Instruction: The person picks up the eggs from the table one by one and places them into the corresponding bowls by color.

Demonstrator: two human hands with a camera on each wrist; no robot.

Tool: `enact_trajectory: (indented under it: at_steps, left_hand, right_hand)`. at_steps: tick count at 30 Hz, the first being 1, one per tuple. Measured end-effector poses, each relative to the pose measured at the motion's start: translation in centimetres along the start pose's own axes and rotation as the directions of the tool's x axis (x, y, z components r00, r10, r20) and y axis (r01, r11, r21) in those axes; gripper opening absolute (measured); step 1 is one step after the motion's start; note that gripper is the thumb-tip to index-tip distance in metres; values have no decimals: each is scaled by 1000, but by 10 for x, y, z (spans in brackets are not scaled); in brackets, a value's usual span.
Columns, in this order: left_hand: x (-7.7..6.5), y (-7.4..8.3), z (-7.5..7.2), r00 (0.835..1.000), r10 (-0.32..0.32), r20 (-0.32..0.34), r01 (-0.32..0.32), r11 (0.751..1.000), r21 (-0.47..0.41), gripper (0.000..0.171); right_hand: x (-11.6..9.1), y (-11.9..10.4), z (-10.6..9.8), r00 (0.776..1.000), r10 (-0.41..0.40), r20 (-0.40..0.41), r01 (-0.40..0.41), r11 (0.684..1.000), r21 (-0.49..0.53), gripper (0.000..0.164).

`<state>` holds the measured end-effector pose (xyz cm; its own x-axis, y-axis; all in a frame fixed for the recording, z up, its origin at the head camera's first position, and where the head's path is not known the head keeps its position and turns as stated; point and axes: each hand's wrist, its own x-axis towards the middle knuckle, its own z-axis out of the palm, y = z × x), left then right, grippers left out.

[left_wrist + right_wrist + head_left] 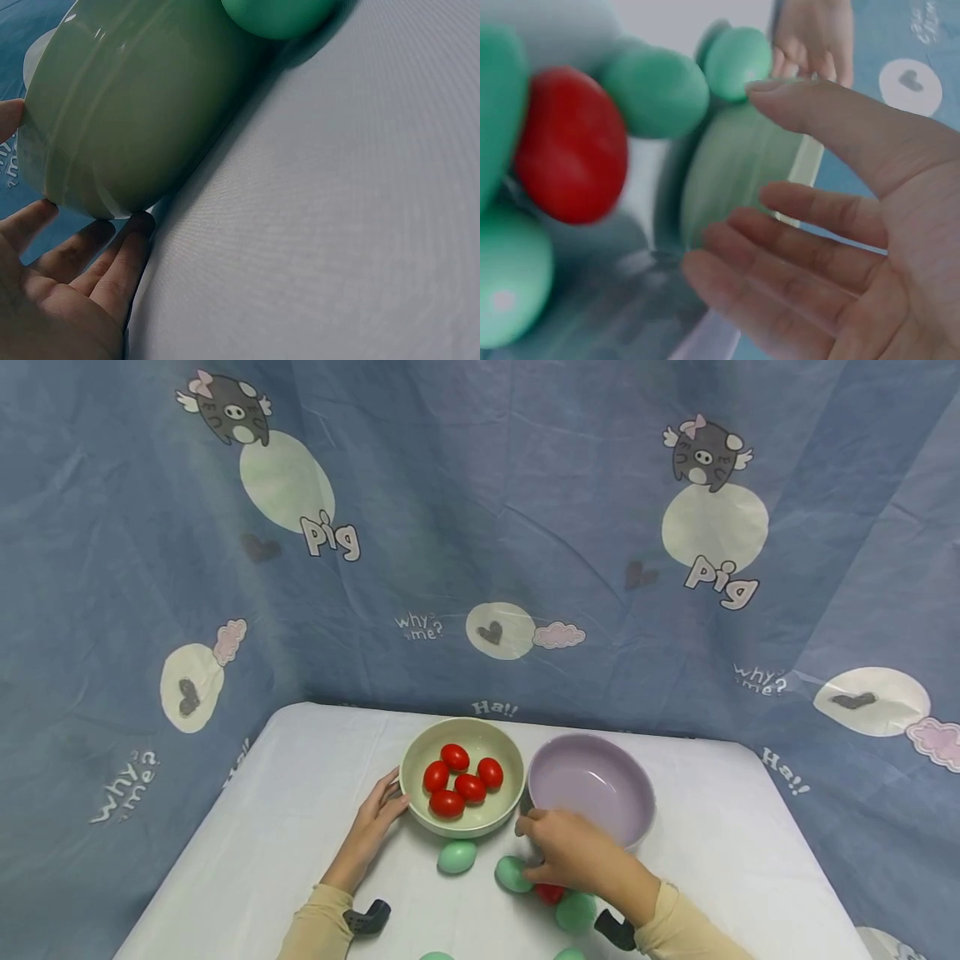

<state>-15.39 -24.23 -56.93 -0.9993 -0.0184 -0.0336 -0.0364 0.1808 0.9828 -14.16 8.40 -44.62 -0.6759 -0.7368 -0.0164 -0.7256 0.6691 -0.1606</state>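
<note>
My left hand touches the left side of a pale green bowl with extended fingers, as the left wrist view also shows. Several red eggs lie inside that bowl. Over the table, just in front of a purple bowl, hovers my right hand. Its fingers are loosely bent and nothing is between them in the right wrist view. Below it sits a red egg, partly hidden by the hand in the head view. A green egg lies by the right thumb, and another green egg under the wrist.
One more green egg lies against the front of the green bowl. Green eggs show at the bottom edge of the head view. A white cloth covers the table, and a blue printed curtain hangs behind it.
</note>
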Motion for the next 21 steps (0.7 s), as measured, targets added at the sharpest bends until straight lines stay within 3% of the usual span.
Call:
enact_trajectory:
  at_steps: [5,12,21]
  left_hand:
    - [0,0,1,1000,5,-9,-5,1000,9,63]
    - [0,0,1,1000,20,-5,-20,1000,1,62]
    - [-1,1,0,1000,16,-2,-16,1000,-16,62]
  right_hand:
    - [-14,-6,12,999,22,26,-20,995,-93,41]
    - [-25,-10,29,999,25,-20,-29,980,-196,35]
    - [-32,-6,48,998,-2,-70,-14,973,-232,35]
